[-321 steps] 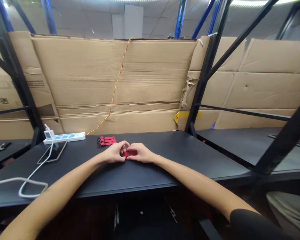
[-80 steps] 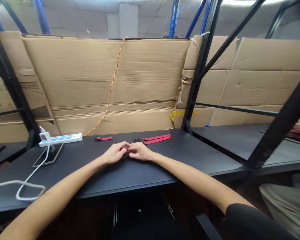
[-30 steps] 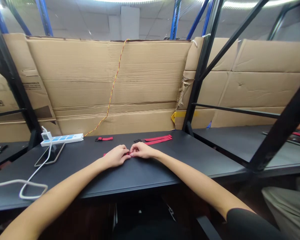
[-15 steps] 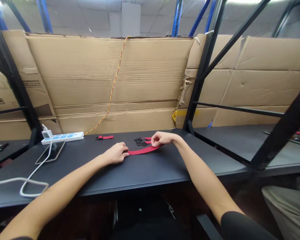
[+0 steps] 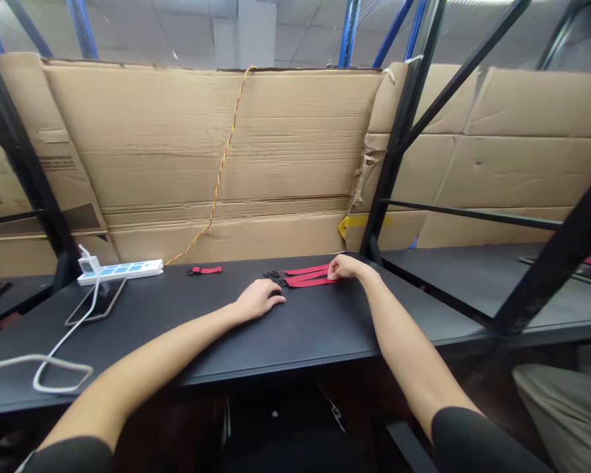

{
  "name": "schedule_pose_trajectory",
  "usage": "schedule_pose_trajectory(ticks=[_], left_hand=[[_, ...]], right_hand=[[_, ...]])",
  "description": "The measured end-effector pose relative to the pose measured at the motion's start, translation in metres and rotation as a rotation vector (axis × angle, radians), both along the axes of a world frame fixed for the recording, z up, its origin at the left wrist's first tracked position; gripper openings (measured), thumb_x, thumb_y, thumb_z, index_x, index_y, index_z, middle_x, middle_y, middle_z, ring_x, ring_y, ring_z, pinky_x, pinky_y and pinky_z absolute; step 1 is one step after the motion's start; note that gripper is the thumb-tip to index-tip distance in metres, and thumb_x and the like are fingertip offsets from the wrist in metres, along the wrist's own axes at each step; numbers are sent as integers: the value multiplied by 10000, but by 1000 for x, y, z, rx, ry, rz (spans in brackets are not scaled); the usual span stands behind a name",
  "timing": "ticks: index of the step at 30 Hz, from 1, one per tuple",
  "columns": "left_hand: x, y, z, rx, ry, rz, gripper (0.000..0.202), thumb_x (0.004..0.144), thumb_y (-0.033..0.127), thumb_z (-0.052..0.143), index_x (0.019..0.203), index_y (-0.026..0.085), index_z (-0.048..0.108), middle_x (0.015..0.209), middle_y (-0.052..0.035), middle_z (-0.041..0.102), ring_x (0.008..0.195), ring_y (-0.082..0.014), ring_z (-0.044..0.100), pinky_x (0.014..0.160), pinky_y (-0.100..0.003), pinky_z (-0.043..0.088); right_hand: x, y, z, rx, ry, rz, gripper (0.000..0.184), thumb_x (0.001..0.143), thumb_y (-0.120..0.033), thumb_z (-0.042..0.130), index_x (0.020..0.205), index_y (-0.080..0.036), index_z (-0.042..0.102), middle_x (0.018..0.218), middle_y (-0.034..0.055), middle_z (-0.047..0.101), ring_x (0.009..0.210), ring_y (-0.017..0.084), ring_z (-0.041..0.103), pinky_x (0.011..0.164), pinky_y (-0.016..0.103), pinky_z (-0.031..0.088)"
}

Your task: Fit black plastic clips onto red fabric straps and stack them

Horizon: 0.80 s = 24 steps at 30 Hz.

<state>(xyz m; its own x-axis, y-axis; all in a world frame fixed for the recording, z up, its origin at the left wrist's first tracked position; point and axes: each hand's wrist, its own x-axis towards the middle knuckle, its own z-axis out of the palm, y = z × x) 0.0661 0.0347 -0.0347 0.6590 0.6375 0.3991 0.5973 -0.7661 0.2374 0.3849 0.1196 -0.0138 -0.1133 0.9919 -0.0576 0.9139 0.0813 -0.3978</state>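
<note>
On the black table, two or more red webbing straps [image 5: 308, 270] lie side by side, running left to right. My right hand [image 5: 345, 267] is closed at their right ends, its fingertips pinching a red strap. Several small black plastic buckles [image 5: 274, 276] sit together at the left ends of the straps. My left hand [image 5: 260, 299] rests just in front of these buckles, thumb apart from the bent fingers, with nothing visible in it. Its fingertips come close to the nearest buckle; whether they touch it is hidden.
A short red strap with a black buckle [image 5: 205, 270] lies farther left. Beyond it are a white power strip [image 5: 128, 270], a phone [image 5: 97, 302] and a looping white cable [image 5: 62, 343]. Cardboard [image 5: 177, 151] walls the back; a black rack post [image 5: 391, 157] stands to the right.
The red strap stretched between both hands now lies with the others. My right hand moved right; my left hand let go of the strap's end and moved right toward the buckles.
</note>
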Motion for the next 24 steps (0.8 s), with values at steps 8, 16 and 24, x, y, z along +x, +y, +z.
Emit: schedule_pose_trajectory(ticks=[8, 16, 24], left_hand=[[-4, 15, 6, 193, 163, 157, 333, 938, 406, 406, 1151, 237, 599, 1205, -72, 547, 1024, -212, 546, 791, -298, 469], [-146, 37, 12, 195, 397, 698, 396, 857, 156, 435, 1241, 198, 525, 1408, -166, 397, 1236, -373, 369, 919, -567, 356], [-157, 38, 31, -50, 330, 507, 265, 794, 194, 520, 1008, 175, 675, 985, -95, 667, 939, -226, 601, 839, -289, 434]], right_hand=[[-6, 1, 1, 108, -55, -101, 165, 600, -263, 743, 731, -165, 719, 788, 61, 704, 784, 200, 620, 746, 306, 453], [-43, -14, 13, 433, -236, -98, 231, 807, -385, 584, 865, -189, 693, 986, 96, 669, 955, 258, 581, 864, 454, 364], [-114, -41, 6, 678, -119, 269, 326, 895, -441, 492, 968, -181, 673, 1076, 119, 611, 1011, 239, 547, 878, 379, 370]])
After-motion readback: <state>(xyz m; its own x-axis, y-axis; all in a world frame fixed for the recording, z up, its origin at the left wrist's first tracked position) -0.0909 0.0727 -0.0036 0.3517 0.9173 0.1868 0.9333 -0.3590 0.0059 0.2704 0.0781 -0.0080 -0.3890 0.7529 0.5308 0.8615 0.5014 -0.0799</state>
